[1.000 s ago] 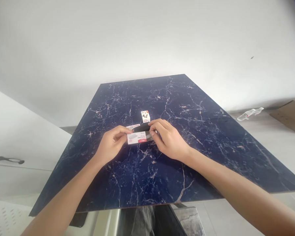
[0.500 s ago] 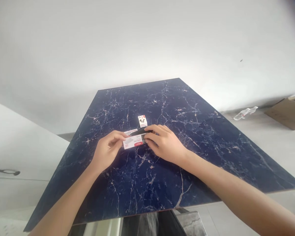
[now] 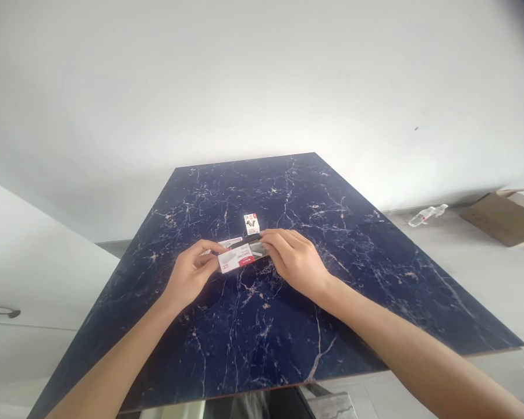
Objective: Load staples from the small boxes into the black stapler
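Observation:
My left hand (image 3: 192, 270) pinches the left end of a small white-and-red box (image 3: 236, 259) with print on its face. At the right end of that box, my right hand (image 3: 299, 259) has its fingers closed on a black elongated object (image 3: 250, 239), mostly covered by fingers and box. A grey, shiny piece (image 3: 258, 250) shows between the box and my right fingers; its kind is unclear. Just behind the held box is another white printed surface (image 3: 229, 242), partly hidden. A small white box with a dark picture on it (image 3: 252, 223) stands just beyond my hands.
The dark blue marbled table (image 3: 253, 326) reaches back to the pale wall (image 3: 244, 75). On the floor at right lie a clear plastic bottle (image 3: 427, 215) and an open cardboard box (image 3: 502, 218). A white panel with a dark handle (image 3: 2, 312) stands at left.
The view has tilted slightly upward. My right fingers have drawn together and shifted a little right from the printed box, and more of the grey piece shows. My left hand keeps its hold.

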### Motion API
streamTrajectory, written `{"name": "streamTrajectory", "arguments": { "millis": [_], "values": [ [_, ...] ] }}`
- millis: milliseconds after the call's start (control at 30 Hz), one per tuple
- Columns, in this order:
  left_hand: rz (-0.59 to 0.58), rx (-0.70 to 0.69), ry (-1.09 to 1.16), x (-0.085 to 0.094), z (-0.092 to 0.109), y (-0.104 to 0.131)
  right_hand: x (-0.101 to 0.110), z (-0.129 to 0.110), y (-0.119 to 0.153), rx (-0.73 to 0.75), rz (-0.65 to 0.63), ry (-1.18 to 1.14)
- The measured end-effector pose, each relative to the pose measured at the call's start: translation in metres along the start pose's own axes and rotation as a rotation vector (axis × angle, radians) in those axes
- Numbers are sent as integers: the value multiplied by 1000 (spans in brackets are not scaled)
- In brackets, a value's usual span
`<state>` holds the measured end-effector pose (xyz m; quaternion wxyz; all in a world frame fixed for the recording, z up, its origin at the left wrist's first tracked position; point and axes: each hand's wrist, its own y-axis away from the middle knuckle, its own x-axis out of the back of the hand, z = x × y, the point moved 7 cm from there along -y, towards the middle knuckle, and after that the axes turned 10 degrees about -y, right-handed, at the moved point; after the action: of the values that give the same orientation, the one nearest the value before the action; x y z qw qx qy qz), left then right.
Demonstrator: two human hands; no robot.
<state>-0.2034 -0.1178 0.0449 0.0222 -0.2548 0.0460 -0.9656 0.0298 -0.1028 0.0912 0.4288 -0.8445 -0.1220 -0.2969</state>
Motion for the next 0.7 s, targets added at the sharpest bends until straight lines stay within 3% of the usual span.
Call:
{"name": "streamTrajectory", "arguments": {
  "millis": [133, 267, 367, 467, 567, 700],
  "values": [
    [23, 26, 67, 0, -3, -1, 9, 18, 3, -297, 141, -325],
    [44, 107, 229, -1, -4, -1, 7, 42, 6, -572, 300, -868],
    [20, 181, 370, -4, -2, -1, -1, 52, 8, -741, 356, -1264],
    [18, 200, 436, -6, 1, -1, -7, 54, 11, -877, 380, -1474],
    [15, 189, 465, -8, 3, -1, -10, 50, 12, -933, 357, -1518],
    [13, 139, 445, -10, 3, 2, -21, 37, 10, -921, 88, -1408]
  ]
}}
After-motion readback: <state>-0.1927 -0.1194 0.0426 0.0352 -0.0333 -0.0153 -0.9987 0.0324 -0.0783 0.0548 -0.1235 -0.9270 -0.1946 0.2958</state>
